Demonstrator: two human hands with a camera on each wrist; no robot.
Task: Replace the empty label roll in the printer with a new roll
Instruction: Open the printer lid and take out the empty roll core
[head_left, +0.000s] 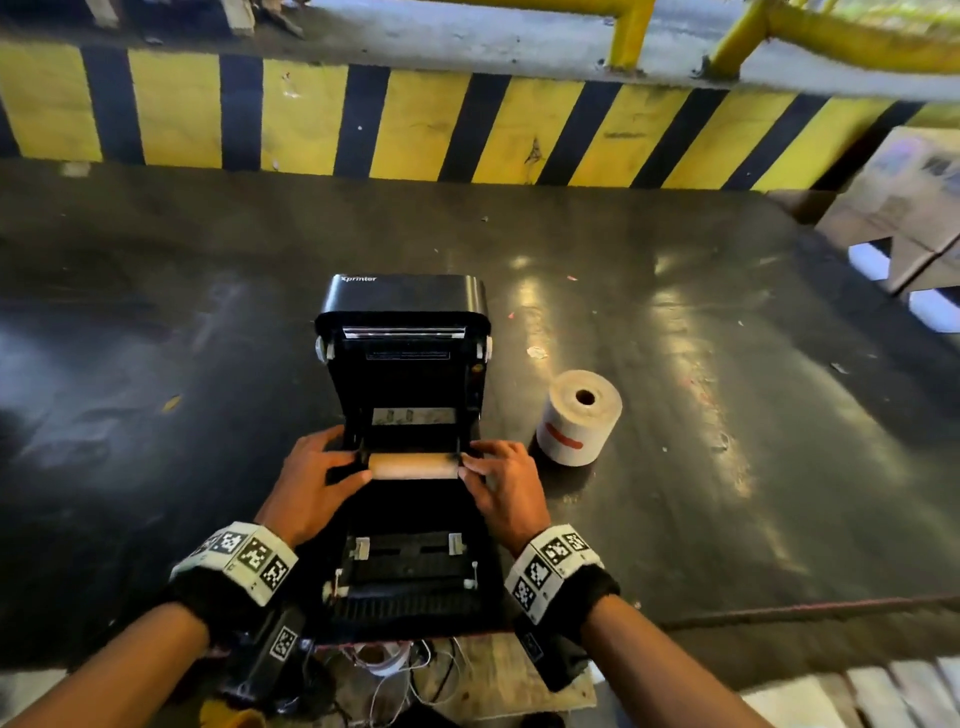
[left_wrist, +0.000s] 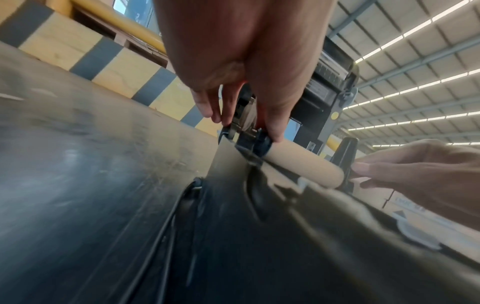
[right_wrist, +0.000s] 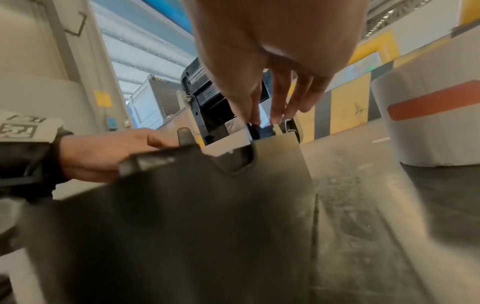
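Observation:
The black printer (head_left: 402, 299) stands on the dark table with its lid raised. An empty brown cardboard core (head_left: 415, 466) (left_wrist: 301, 164) spans the bay between two black roll holders. My left hand (head_left: 337, 457) (left_wrist: 246, 123) pinches the left holder, thumb lying on the core's left end. At the other end, my right hand (head_left: 475, 460) (right_wrist: 265, 117) pinches the right holder with its fingertips. The new white label roll (head_left: 579, 418) (right_wrist: 428, 123), marked with a red stripe, stands on end just right of the printer, untouched.
A yellow-and-black striped barrier (head_left: 415, 124) runs along the table's far edge. Cardboard boxes (head_left: 904, 208) sit at the far right. Cables and a small roll (head_left: 384, 660) lie below the table's near edge. Small scraps dot the table (head_left: 675, 322).

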